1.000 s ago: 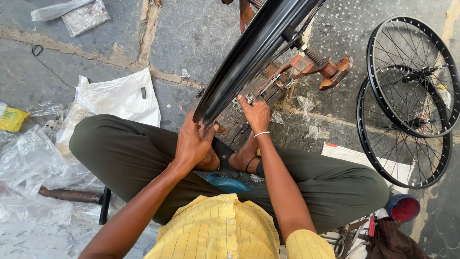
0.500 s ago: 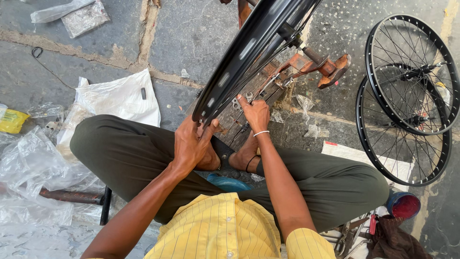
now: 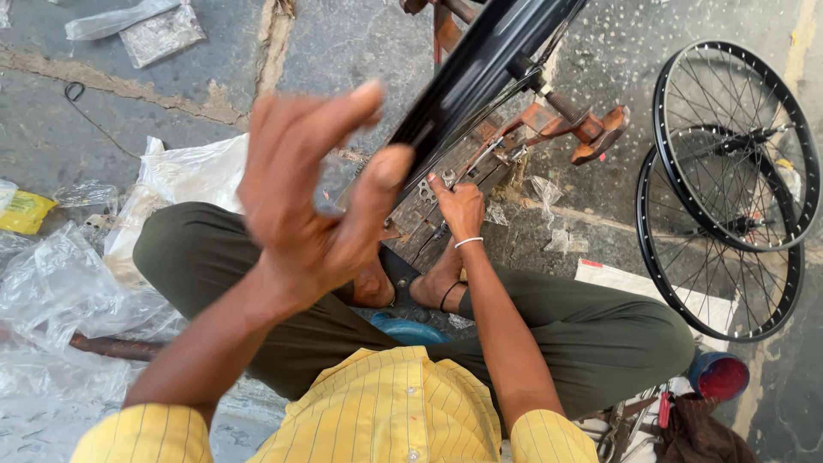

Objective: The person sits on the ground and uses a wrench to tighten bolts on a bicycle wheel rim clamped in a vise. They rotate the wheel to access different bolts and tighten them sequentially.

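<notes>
- Fingers of the left hand point(image 3: 313, 193) are spread and loosely curled, gripping nothing; the hand is raised close to the camera and blurred, its thumb tip just at the near edge of the black wheel rim point(image 3: 480, 81).
- Right hand point(image 3: 457, 206) reaches low under the rim, fingers pinched together on a small metal part at the spokes; what exactly it pinches is too small to tell.
- Rim runs diagonally from the top edge down toward the hands, resting in a brown wooden stand point(image 3: 549, 129).
- Both forearms extend forward over the crossed legs in green trousers point(image 3: 600, 334).
- Open paved ground point(image 3: 343, 43) lies left of the rim; clear plastic bags point(image 3: 60, 283) crowd the left edge.
- Two finished black wheels point(image 3: 729, 189) lie well apart on the right.
</notes>
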